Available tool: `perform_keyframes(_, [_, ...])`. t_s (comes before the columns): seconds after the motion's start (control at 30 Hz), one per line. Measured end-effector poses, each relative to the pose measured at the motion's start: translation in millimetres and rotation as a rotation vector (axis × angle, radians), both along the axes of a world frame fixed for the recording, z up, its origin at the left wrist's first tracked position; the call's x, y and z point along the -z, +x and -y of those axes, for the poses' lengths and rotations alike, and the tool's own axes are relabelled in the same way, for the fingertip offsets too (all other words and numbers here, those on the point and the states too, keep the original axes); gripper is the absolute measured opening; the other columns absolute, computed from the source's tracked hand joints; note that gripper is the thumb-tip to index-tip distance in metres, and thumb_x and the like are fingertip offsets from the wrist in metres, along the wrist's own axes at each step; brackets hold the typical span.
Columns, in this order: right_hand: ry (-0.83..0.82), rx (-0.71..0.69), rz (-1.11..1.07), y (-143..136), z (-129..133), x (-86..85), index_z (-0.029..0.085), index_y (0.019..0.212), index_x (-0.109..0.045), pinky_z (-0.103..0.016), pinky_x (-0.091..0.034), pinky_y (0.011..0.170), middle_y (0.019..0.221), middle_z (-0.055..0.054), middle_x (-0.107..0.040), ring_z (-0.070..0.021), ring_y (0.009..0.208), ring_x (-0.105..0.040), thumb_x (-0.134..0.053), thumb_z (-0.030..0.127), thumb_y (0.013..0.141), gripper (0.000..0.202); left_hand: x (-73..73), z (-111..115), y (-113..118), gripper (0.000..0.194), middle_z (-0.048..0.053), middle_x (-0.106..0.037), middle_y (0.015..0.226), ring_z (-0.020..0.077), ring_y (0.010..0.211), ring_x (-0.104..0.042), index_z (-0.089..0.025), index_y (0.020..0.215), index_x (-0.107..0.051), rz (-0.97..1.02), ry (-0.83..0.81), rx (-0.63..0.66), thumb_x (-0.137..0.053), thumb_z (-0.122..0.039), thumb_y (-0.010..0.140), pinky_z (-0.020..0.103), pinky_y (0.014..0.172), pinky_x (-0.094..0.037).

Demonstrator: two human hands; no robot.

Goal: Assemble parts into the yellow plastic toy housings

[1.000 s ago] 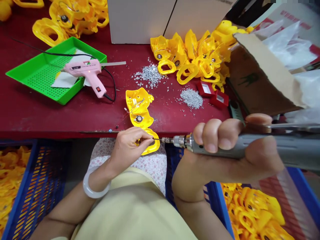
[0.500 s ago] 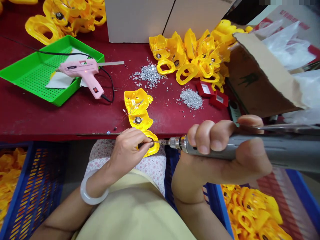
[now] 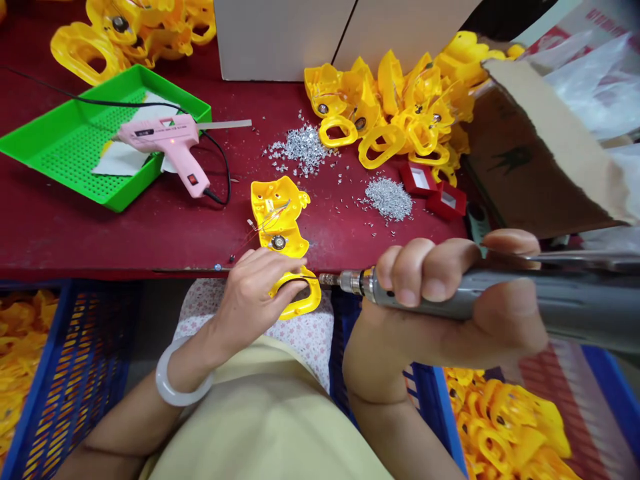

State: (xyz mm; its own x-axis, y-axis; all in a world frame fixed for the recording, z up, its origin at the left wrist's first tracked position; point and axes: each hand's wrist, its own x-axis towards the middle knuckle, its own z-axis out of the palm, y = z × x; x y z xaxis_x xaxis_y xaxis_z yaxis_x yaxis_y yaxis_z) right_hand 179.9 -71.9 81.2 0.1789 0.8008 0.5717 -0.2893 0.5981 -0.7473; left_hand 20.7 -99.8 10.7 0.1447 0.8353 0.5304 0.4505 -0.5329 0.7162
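My right hand is wrapped around a grey electric screwdriver, held level with its bit pointing left. The thin dark bit crosses above the ring handle of a yellow plastic toy shell. At that ring is my left hand, thumb and index finger apart on either side of the bit tip; whether a screw sits on the tip I cannot make out. The shell lies open side up, its ring over the table's front edge. Thin wires and a round metal part show inside it. My left fingers hide part of the ring.
A pile of small screws and a pile of shiny bits lie behind. Left are a pink glue gun and a green tray. More yellow shells, red boxes and a cardboard box stand right.
My left thumb and index finger have parted from their pinch at the bit tip. The hand has shifted slightly left. The screwdriver stays almost in place; the view has moved a little.
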Motion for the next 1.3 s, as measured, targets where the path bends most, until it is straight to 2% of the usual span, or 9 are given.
perform_keyframes(0.13, [0.029,0.079,0.0,-1,-15,-3.1,0.03,0.092,-0.07,-0.022,-0.036,0.036,0.053,0.008,-0.031,-0.0069,0.035,-0.032,-0.059,0.03,0.082,0.015,-11.6,-23,-18,0.031,0.007,-0.071,0.106,0.0205,0.095,-0.063,-0.017,0.118,-0.061,-0.179,0.009,-0.177,-0.067,-0.025,0.089,0.035,0.086,-0.05])
perform_keyframes(0.3, [0.066,0.151,-0.031,-6,-33,-4.1,0.029,0.085,-0.065,-0.022,-0.034,0.037,0.052,0.007,-0.031,-0.0073,0.035,-0.032,-0.055,0.028,0.085,0.01,-13.3,-69,-23,0.032,0.008,-0.068,0.105,0.0257,0.097,-0.058,-0.015,0.111,-0.058,-0.462,-0.076,-0.24,-0.071,-0.028,0.084,0.038,0.086,-0.045])
perform_keyframes(0.4, [0.053,0.155,-0.072,-9,-42,-0.9,0.028,0.085,-0.065,-0.022,-0.035,0.037,0.052,0.008,-0.033,-0.0077,0.036,-0.035,-0.056,0.025,0.083,0.01,-7.7,-84,-15,0.023,0.007,-0.068,0.1,0.0253,0.094,-0.058,-0.016,0.104,-0.059,-0.53,-0.136,-0.262,-0.068,-0.027,0.086,0.039,0.086,-0.041])
perform_keyframes(0.53, [0.043,0.154,-0.108,-16,-52,1.6,0.027,0.087,-0.063,-0.022,-0.036,0.038,0.053,0.008,-0.034,-0.0079,0.037,-0.037,-0.057,0.024,0.084,0.007,-1.0,-90,-8,0.003,0.004,-0.07,0.093,0.0232,0.093,-0.061,-0.018,0.088,-0.062,-0.503,-0.191,-0.277,-0.06,-0.019,0.09,0.037,0.084,-0.039])
perform_keyframes(0.67, [0.039,0.173,-0.123,-24,-62,0.1,0.028,0.089,-0.057,-0.023,-0.036,0.039,0.053,0.01,-0.035,-0.0084,0.037,-0.036,-0.059,0.028,0.084,0.005,0.5,-92,-10,0.002,0.004,-0.072,0.092,0.024,0.094,-0.062,-0.018,0.085,-0.065,-0.468,-0.24,-0.262,-0.066,-0.019,0.087,0.04,0.087,-0.038])
perform_keyframes(0.83, [-0.02,0.188,-0.191,-31,-71,-0.8,0.027,0.086,-0.057,-0.025,-0.035,0.04,0.053,0.01,-0.038,-0.0084,0.038,-0.037,-0.059,0.022,0.08,0.008,0.0,-95,-12,0.006,0.002,-0.072,0.087,0.0226,0.092,-0.063,-0.019,0.079,-0.065,-0.434,-0.247,-0.255,-0.067,-0.015,0.083,0.041,0.088,-0.039])
perform_keyframes(1.07, [-0.072,0.29,-0.119,-44,-87,1.3,0.03,0.094,-0.052,-0.028,-0.04,0.044,0.058,0.008,-0.037,-0.0105,0.042,-0.043,-0.059,0.035,0.085,0.013,3.4,-97,-10,0.012,0.0,-0.072,0.088,0.0211,0.092,-0.062,-0.02,0.075,-0.061,-0.417,-0.105,-0.289,-0.063,-0.01,0.081,0.04,0.085,-0.039])
perform_keyframes(1.23, [-0.009,0.254,-0.219,-52,-98,4.0,0.027,0.092,-0.054,-0.027,-0.04,0.042,0.056,0.009,-0.037,-0.0091,0.041,-0.043,-0.064,0.027,0.081,0.014,7.4,-97,-11,0.008,0.001,-0.07,0.082,0.0222,0.09,-0.061,-0.021,0.081,-0.063,-0.476,0.013,-0.304,-0.063,-0.018,0.087,0.042,0.084,-0.039])
perform_keyframes(1.3, [-0.017,0.259,-0.183,-53,-100,6.5,0.028,0.093,-0.054,-0.027,-0.042,0.043,0.057,0.008,-0.038,-0.0097,0.042,-0.045,-0.064,0.03,0.082,0.015,8.2,-96,-12,0.009,0.001,-0.071,0.08,0.0235,0.092,-0.06,-0.022,0.081,-0.064,-0.539,0.064,-0.285,-0.062,-0.02,0.09,0.043,0.086,-0.038])
